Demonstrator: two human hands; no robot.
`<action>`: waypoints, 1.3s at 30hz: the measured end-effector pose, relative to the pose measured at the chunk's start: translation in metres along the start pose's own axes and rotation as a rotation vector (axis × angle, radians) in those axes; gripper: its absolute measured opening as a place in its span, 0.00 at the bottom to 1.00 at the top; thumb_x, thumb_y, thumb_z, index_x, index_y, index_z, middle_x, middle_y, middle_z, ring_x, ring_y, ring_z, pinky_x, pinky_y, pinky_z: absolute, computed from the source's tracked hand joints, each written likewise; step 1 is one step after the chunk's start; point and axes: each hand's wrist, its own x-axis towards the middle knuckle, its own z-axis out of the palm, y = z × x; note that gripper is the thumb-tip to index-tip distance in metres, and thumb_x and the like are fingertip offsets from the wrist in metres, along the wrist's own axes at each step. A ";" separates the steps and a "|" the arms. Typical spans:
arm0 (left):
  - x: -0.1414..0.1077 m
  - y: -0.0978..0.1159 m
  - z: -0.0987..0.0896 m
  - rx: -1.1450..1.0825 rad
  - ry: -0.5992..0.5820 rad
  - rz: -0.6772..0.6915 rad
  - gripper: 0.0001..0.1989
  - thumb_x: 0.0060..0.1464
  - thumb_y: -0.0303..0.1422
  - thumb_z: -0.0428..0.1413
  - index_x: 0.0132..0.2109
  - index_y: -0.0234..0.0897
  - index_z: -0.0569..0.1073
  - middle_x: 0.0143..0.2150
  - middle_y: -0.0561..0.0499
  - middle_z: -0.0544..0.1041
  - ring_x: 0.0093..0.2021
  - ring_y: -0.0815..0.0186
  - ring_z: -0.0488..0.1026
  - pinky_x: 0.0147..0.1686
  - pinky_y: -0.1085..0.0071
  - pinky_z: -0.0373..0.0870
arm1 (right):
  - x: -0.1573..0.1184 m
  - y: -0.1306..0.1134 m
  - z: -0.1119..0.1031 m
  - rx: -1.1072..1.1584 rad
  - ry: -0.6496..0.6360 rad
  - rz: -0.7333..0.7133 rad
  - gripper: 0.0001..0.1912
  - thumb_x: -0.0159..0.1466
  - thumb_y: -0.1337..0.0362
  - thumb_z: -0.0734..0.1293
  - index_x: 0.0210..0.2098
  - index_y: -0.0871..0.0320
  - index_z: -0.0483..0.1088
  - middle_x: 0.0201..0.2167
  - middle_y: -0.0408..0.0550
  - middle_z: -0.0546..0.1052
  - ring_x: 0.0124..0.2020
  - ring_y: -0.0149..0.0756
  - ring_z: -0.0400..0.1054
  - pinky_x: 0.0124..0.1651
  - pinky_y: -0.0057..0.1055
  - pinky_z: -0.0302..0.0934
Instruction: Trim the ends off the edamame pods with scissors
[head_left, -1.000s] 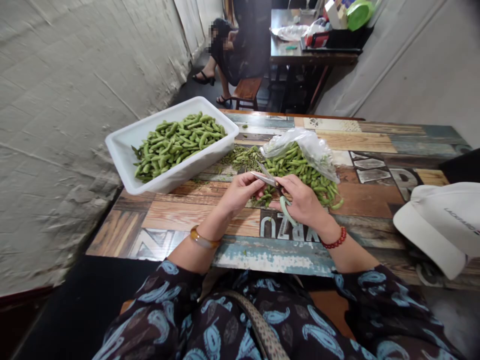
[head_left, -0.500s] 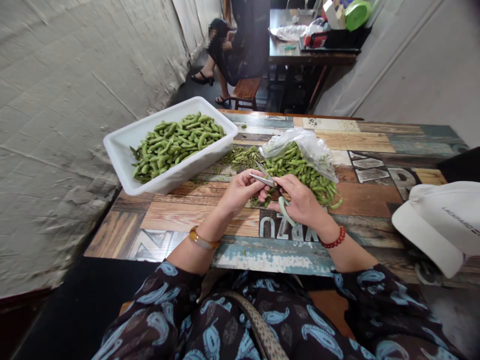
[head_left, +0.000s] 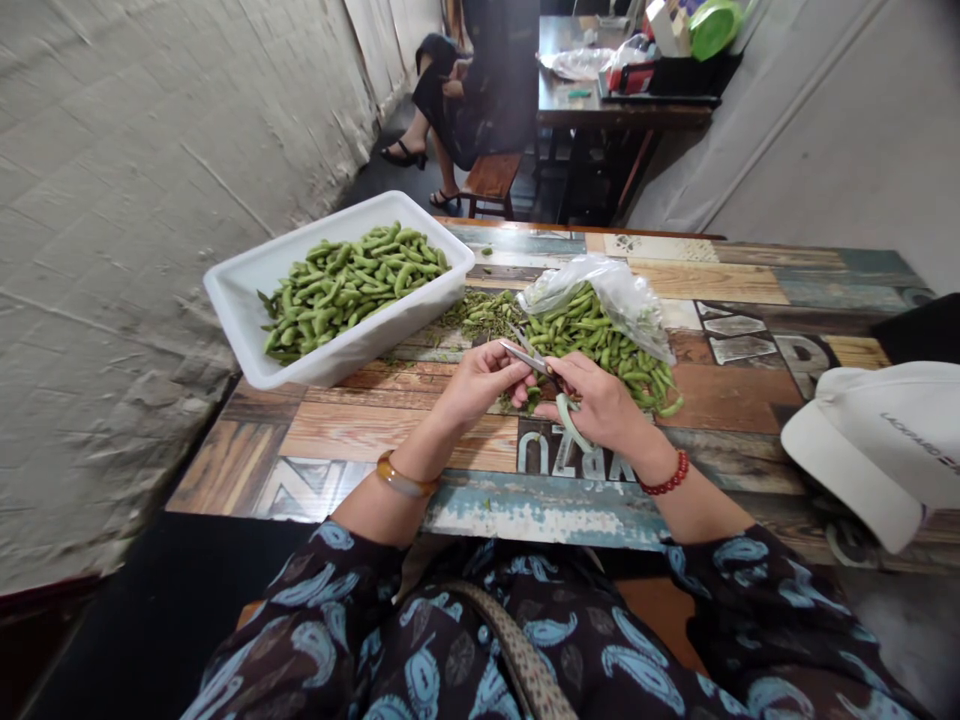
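My right hand (head_left: 596,400) is closed around scissors (head_left: 566,410) with pale green handles. Their blades are slightly parted and point up and left, over the fingers of my left hand (head_left: 484,378). That hand is pinched, with a bit of green pod (head_left: 532,397) showing below its fingertips; most of it is hidden. Just beyond my hands lies a heap of edamame pods (head_left: 630,360), partly under a clear plastic bag (head_left: 600,285). To its left is a small pile of trimmings (head_left: 484,312). Many more pods (head_left: 360,280) fill a white plastic tub (head_left: 360,345) at the left.
The wood-patterned table (head_left: 405,425) stands against a rough pale wall (head_left: 135,200). A white cap (head_left: 885,440) lies at its right end. Beyond, a person (head_left: 487,90) sits on a wooden stool (head_left: 491,178) beside another table (head_left: 570,118) holding a black tray and plastic bags.
The scissor blades look slightly closer together. Both hands stay almost where they were, and the whole view has shifted a little.
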 end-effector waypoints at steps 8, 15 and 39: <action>0.001 0.001 -0.003 0.017 -0.021 -0.022 0.18 0.50 0.41 0.66 0.37 0.31 0.72 0.27 0.53 0.76 0.20 0.74 0.71 0.20 0.78 0.68 | -0.002 0.001 0.000 -0.034 -0.017 -0.005 0.27 0.65 0.53 0.69 0.59 0.58 0.65 0.39 0.52 0.72 0.39 0.44 0.70 0.41 0.39 0.69; 0.000 0.007 -0.005 0.049 0.032 -0.045 0.17 0.51 0.40 0.64 0.40 0.34 0.70 0.25 0.55 0.74 0.20 0.74 0.69 0.21 0.78 0.65 | -0.003 0.010 0.002 -0.008 0.038 0.025 0.25 0.66 0.52 0.68 0.58 0.55 0.67 0.40 0.53 0.75 0.41 0.45 0.72 0.46 0.41 0.70; 0.007 -0.002 -0.024 1.263 0.027 0.105 0.03 0.50 0.28 0.59 0.30 0.36 0.77 0.31 0.49 0.73 0.33 0.64 0.68 0.32 0.69 0.60 | -0.001 0.014 0.003 -0.015 0.179 0.060 0.24 0.65 0.53 0.69 0.56 0.56 0.69 0.43 0.55 0.78 0.45 0.46 0.74 0.47 0.42 0.71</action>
